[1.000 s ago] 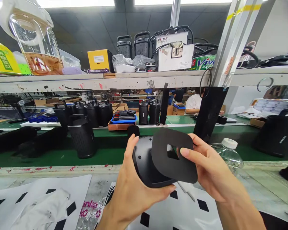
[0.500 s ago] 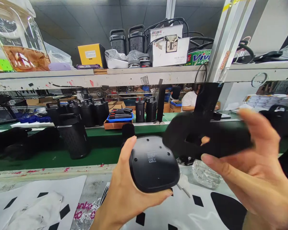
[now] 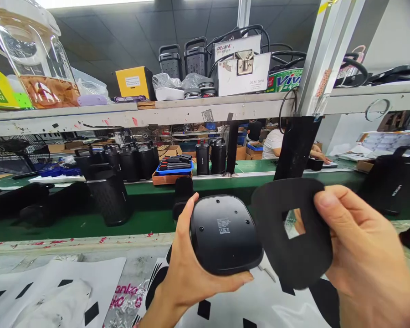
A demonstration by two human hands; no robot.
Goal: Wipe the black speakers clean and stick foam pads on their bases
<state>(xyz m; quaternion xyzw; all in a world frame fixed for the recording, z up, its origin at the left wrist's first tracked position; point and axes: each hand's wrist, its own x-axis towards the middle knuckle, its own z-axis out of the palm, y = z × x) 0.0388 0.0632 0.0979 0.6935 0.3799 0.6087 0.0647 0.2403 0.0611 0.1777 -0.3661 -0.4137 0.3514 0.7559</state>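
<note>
Device (image 3: 227, 243) first: black, rounded corners, a few screws and a small CE/RoHS print on the face pointing at the camera. It's up in the air over a white sheet (image 3: 232, 307) with black diamond shapes on it. Left hand (image 3: 186, 273) has it, one digit up the left side and another along the bottom edge, so that grip is about as wide as the thing itself. Right hand (image 3: 365, 248) is pinching a flat black pad (image 3: 294, 257) by its right edge, thumb on the front; can't tell how the fingers behind it sit. Pad has a squarish see-through hole and hangs just right of the device, can't tell if they touch. Behind that there's a green surface (image 3: 146, 198) with a black handled canister (image 3: 107, 200) standing on it, plus a shelf (image 3: 102, 119) above holding a white DELMA box (image 3: 244, 75).
</note>
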